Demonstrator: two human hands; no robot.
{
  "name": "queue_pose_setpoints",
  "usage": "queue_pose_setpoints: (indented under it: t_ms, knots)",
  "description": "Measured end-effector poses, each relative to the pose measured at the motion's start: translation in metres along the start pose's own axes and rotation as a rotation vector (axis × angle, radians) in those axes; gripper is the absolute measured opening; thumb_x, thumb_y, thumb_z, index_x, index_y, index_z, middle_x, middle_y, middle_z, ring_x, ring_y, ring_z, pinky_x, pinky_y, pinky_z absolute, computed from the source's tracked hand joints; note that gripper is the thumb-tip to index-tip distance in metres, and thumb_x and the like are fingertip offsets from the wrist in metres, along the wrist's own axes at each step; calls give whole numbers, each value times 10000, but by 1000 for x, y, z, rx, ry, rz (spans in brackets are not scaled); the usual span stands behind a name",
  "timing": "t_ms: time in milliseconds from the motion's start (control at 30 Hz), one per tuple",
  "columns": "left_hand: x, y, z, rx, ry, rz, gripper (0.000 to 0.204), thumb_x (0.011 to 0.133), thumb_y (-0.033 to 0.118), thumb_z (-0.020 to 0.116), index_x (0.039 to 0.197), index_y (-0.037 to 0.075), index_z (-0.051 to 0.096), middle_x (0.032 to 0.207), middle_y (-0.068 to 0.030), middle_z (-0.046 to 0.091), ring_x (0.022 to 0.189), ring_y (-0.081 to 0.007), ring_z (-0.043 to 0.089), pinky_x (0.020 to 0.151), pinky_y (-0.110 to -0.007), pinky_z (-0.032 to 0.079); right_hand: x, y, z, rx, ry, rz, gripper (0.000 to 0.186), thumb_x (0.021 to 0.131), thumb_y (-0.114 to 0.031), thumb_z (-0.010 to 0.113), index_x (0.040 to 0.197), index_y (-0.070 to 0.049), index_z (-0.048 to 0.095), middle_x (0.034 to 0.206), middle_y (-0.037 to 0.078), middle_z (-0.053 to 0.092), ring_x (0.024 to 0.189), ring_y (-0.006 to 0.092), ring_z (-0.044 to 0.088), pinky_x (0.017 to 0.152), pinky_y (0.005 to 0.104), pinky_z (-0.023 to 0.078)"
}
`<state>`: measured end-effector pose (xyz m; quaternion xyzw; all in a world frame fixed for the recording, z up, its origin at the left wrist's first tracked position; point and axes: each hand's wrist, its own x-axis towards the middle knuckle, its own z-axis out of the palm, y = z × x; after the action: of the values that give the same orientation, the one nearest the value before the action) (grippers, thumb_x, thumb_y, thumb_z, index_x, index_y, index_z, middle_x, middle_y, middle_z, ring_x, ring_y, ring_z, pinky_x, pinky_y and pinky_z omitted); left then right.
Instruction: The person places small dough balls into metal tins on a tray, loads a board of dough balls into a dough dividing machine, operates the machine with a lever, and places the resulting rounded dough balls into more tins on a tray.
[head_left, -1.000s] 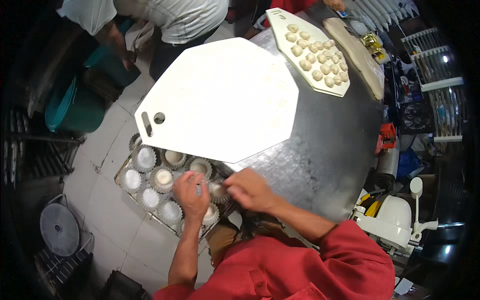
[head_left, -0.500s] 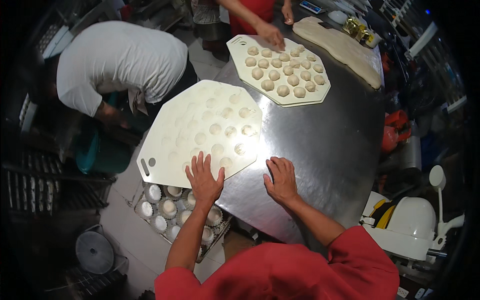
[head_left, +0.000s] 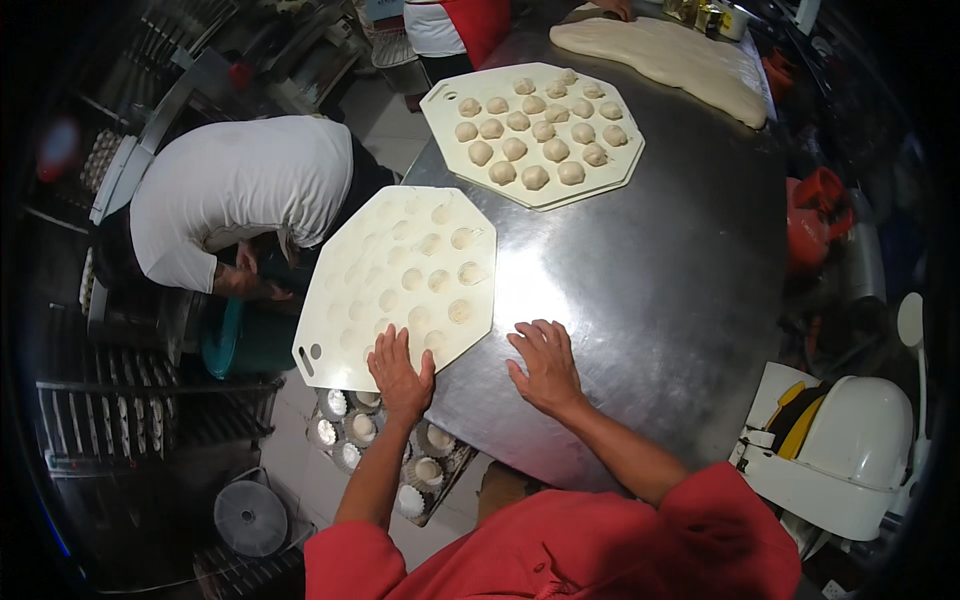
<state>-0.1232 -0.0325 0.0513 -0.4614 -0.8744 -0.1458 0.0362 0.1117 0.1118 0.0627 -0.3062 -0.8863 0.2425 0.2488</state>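
Note:
My left hand (head_left: 401,376) rests, fingers spread, on the near edge of a white octagonal board (head_left: 345,270). Round floury marks dot that board, and no dough lies on it. Part of it juts past the metal table's left edge. My right hand (head_left: 546,370) is over the bare steel tabletop (head_left: 620,330), fingers stretched out and holding nothing; I cannot tell whether it touches the metal. Farther off, a second octagonal board (head_left: 440,118), stacked on another, carries rows of dough balls (head_left: 535,177).
Below the table's left edge sits a tray of fluted cups (head_left: 428,472). A long dough slab (head_left: 660,60) lies at the far right. On the left a person in a white shirt (head_left: 245,185) bends over a teal bucket (head_left: 225,340). A white machine (head_left: 845,440) stands at right.
My view has shifted, so the boards sit differently in it. The co-worker's hand over the dough balls has drawn away. Both my hands keep nearly the same pose.

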Motion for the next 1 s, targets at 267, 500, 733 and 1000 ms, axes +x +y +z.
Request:
queue_pose_setpoints:
  t_ms: [267, 500, 733, 1000]
  knots:
    - [3, -3, -4, 17, 11, 23, 616, 923, 368, 621, 1435, 57, 482, 1536, -162, 412, 1451, -355, 329, 1185, -571, 208, -5, -4, 0, 35, 13, 12, 379, 861, -194, 699, 1202, -45, 632, 1305, 121, 580, 1287, 327, 465, 1161, 521, 269]
    - [8, -4, -12, 18, 23, 41, 610, 930, 363, 606, 1433, 42, 479, 1534, -183, 413, 1450, -368, 331, 1182, -564, 213, -1, -14, -5, 13, 42, -2, 353, 848, -178, 701, 1168, -44, 635, 1270, 126, 591, 1255, 329, 485, 1141, 516, 291]
    - [-13, -15, -14, -17, 40, 17, 610, 929, 393, 611, 1425, 59, 496, 1533, -164, 421, 1453, -344, 332, 1188, -570, 208, -12, -25, 3, -13, -1, -2, 364, 865, -188, 681, 1195, -45, 620, 1300, 122, 570, 1293, 332, 452, 1149, 546, 281]
    - [-18, -28, -19, -52, 105, 25, 594, 919, 392, 634, 1401, 62, 528, 1522, -147, 443, 1448, -338, 346, 1179, -576, 231, -12, -44, 6, -77, 36, -49, 329, 854, -185, 684, 1145, -49, 616, 1256, 126, 580, 1241, 317, 485, 1125, 524, 305]
